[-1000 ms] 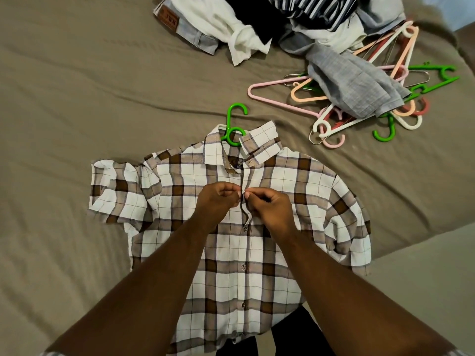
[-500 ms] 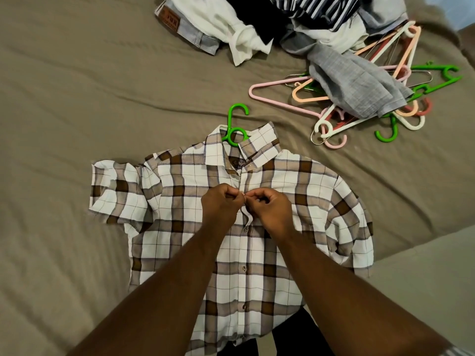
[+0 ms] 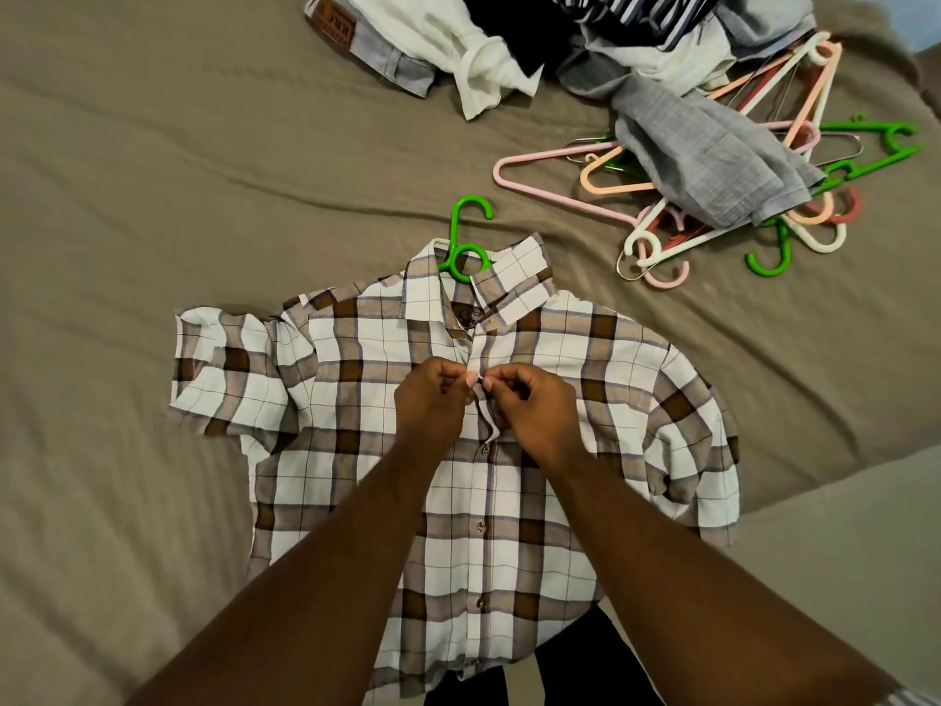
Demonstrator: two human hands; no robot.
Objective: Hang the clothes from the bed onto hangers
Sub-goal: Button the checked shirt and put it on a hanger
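On the bed [image 3: 153, 196], the left hand [image 3: 433, 405] and right hand [image 3: 534, 410] both pinch the plaid shirt [image 3: 331, 379] placket, green hanger [image 3: 466, 236] poking out the collar.

Single head-worn view looks forward and steeply down, close over the bed [image 3: 153, 196]

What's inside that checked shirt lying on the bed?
A green hanger: its hook and neck loop stick out past the collar of the checked shirt. The hanger's arms are covered by the fabric, so they cannot be seen.
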